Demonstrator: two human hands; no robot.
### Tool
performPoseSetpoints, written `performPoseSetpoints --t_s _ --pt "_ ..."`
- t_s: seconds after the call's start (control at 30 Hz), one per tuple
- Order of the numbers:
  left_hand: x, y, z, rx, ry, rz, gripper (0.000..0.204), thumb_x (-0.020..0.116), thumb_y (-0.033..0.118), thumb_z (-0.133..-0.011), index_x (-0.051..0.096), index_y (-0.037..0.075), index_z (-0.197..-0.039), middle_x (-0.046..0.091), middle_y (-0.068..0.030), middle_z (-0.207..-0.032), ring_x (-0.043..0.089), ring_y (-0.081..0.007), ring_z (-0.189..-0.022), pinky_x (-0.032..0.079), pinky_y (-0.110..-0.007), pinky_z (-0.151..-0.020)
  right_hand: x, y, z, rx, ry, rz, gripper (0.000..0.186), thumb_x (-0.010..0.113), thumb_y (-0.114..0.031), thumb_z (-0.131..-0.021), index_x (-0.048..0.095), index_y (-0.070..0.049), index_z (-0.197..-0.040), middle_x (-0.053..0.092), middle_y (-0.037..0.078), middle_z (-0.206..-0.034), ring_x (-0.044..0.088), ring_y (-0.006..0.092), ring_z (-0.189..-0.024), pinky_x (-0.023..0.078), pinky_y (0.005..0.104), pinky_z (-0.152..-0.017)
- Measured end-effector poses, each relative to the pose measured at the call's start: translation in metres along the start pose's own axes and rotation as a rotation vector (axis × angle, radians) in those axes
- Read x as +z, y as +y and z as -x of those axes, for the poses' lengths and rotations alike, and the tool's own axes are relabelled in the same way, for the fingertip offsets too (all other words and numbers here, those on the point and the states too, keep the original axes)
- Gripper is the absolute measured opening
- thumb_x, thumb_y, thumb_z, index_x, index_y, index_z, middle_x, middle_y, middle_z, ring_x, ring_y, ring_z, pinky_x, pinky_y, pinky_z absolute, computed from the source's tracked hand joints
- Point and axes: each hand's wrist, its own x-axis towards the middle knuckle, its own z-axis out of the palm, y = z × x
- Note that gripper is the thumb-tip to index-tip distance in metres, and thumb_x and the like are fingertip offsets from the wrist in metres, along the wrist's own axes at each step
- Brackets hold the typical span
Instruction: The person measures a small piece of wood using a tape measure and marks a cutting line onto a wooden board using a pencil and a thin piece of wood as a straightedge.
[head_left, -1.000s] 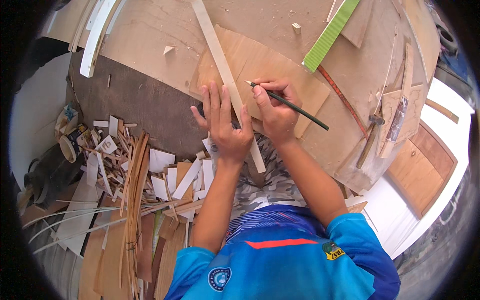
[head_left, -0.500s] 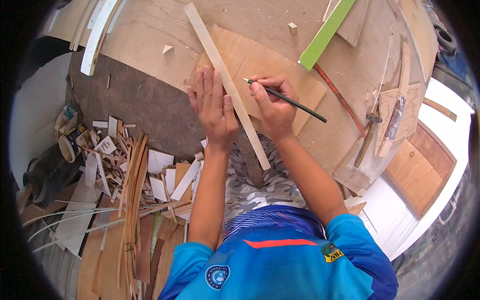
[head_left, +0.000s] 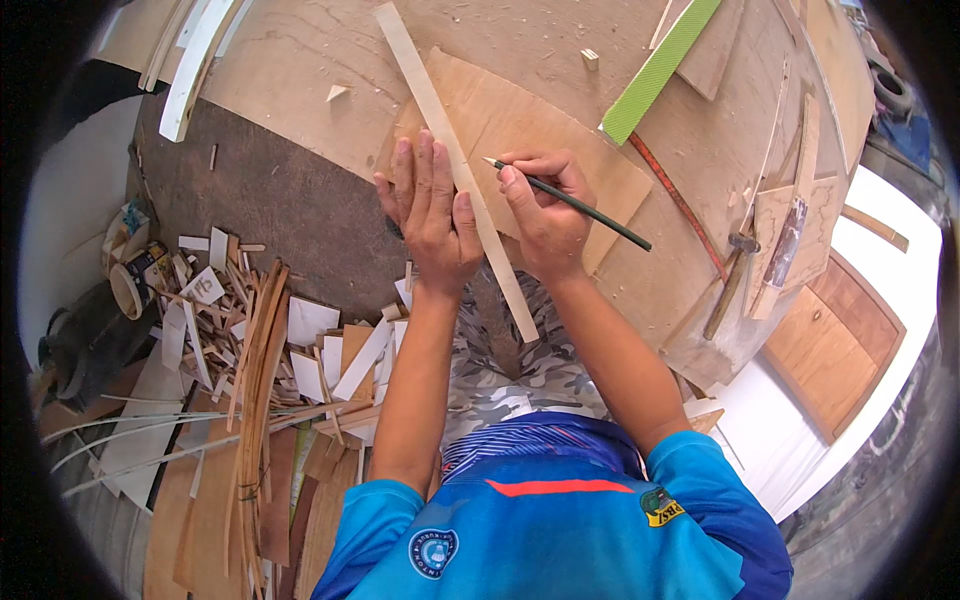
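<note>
A thin plywood piece (head_left: 520, 120) lies on the workbench before me. Across its left part runs a long, narrow pale wooden strip (head_left: 432, 98), set aslant, its near end reaching past the bench edge over my lap. My left hand (head_left: 436, 215) rests flat with fingers stretched, its finger side against the strip's left edge. On the strip's other side, my right hand (head_left: 548, 210) grips a dark green pencil (head_left: 600, 217) in a writing hold. The pencil's tip points left, close to the strip; whether it touches the plywood I cannot tell.
Right of the plywood lie a green strip (head_left: 660, 70), a red band (head_left: 678, 205) and a hammer (head_left: 730, 280) near a wooden-handled tool (head_left: 785, 245). A small wood wedge (head_left: 337, 93) sits at the left. Below the bench, offcuts (head_left: 310, 322) and bundled thin slats (head_left: 262, 370) pile up.
The whole view has shifted slightly. My left hand's fingers sit a little closer to the strip; the right hand and pencil have hardly moved.
</note>
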Motion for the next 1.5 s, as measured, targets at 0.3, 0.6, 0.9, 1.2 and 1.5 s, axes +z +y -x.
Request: performPoseSetpoints --t_s 0.3,0.6,0.9,1.2,1.5 --pt "0.007 -0.002 0.001 0.019 0.035 -0.013 0.060 0.047 0.022 -0.106 0.053 -0.003 -0.160 0.051 -0.0169 -0.169 0.029 -0.0364 -0.166 -0.001 -0.054 -0.136 0.002 0.001 0.000 -0.001 0.006 0.054 0.015 0.075 0.005 -0.097 0.064 0.001 -0.105 0.077 0.017 -0.112 0.074 0.0171 -0.101 0.061 0.0312 -0.091" --pt "0.010 -0.006 0.002 0.030 0.069 -0.008 0.059 0.044 0.025 -0.108 0.055 -0.002 -0.159 0.054 -0.0164 -0.167 0.032 -0.0360 -0.165 -0.001 -0.052 -0.136 0.000 -0.014 -0.012 0.142 -0.041 0.278 0.012 0.081 -0.005 -0.094 0.073 0.001 -0.100 0.081 0.014 -0.099 0.077 0.0167 -0.089 0.063 0.0324 -0.083" --pt "0.012 -0.007 0.001 0.029 0.092 0.022 0.060 0.044 0.026 -0.107 0.057 -0.002 -0.158 0.055 -0.0160 -0.165 0.034 -0.0341 -0.164 -0.001 -0.051 -0.137 -0.004 -0.011 -0.017 -0.135 -0.125 0.461 0.015 0.083 -0.008 -0.091 0.074 0.000 -0.100 0.082 0.016 -0.097 0.082 0.0235 -0.088 0.065 0.0360 -0.080" --pt "0.011 -0.007 0.002 0.044 0.103 0.018 0.060 0.047 0.025 -0.104 0.058 -0.002 -0.156 0.056 -0.0158 -0.165 0.035 -0.0335 -0.164 0.000 -0.051 -0.137 -0.003 -0.014 -0.018 -0.171 -0.141 0.533 0.015 0.083 -0.008 -0.091 0.074 -0.001 -0.100 0.082 0.015 -0.095 0.082 0.0247 -0.086 0.065 0.0364 -0.078" --pt "0.007 -0.004 0.001 0.045 0.084 0.002 0.060 0.051 0.021 -0.101 0.058 -0.001 -0.157 0.055 -0.0159 -0.166 0.035 -0.0345 -0.164 -0.001 -0.053 -0.137 -0.004 -0.017 -0.019 -0.140 -0.155 0.542 0.013 0.083 -0.011 -0.092 0.077 -0.002 -0.099 0.082 0.014 -0.095 0.082 0.0240 -0.086 0.064 0.0364 -0.077"
